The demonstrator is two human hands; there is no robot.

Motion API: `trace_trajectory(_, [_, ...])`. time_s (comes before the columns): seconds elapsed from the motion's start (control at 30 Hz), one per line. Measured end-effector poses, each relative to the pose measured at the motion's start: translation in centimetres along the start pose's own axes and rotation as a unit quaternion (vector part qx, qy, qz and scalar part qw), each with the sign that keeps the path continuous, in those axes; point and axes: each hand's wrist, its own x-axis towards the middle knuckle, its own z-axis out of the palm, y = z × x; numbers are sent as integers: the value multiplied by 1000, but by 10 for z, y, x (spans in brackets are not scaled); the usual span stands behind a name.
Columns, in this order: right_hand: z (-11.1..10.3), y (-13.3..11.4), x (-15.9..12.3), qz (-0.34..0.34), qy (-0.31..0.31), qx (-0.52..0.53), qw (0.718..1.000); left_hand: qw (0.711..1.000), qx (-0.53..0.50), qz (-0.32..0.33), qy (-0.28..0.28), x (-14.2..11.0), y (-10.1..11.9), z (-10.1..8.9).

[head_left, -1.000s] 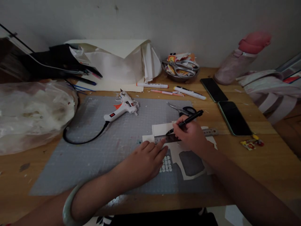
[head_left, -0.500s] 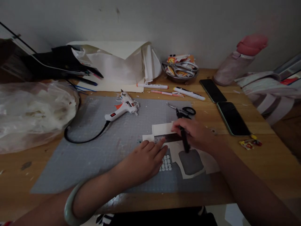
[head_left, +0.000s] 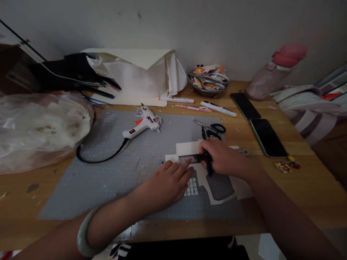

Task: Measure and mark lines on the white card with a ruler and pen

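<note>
My left hand (head_left: 166, 184) lies flat on the grey cutting mat (head_left: 108, 173), its fingertips pressing the left end of a metal ruler (head_left: 191, 159). The ruler lies across white card pieces (head_left: 187, 148) with a cut-out window. My right hand (head_left: 222, 157) is closed around a black pen (head_left: 207, 151), which now points along the hand, and the hand rests over the ruler's middle. The ruler's right end (head_left: 245, 152) shows beyond the hand.
A white glue gun (head_left: 142, 124) with a black cord, black-handled scissors (head_left: 214, 128), markers (head_left: 218, 107), a bowl with scissors (head_left: 208, 81), two phones (head_left: 267, 137), a pink bottle (head_left: 273, 74), a plastic bag (head_left: 38, 126) and folded paper (head_left: 138, 77) are on the wooden desk.
My right hand turned the pen from a writing grip at the ruler's edge to lying across the hand, and settled down onto the ruler. The left hand has stayed put.
</note>
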Motion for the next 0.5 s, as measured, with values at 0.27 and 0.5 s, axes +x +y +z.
trace_trajectory(0.27, [3, 8, 1, 3, 1, 88, 996, 1000, 3, 8, -2, 0, 0, -1])
trace_trajectory(0.5, [8, 4, 0, 13, -6, 119, 993, 1000, 4, 5, 6, 1, -1, -2])
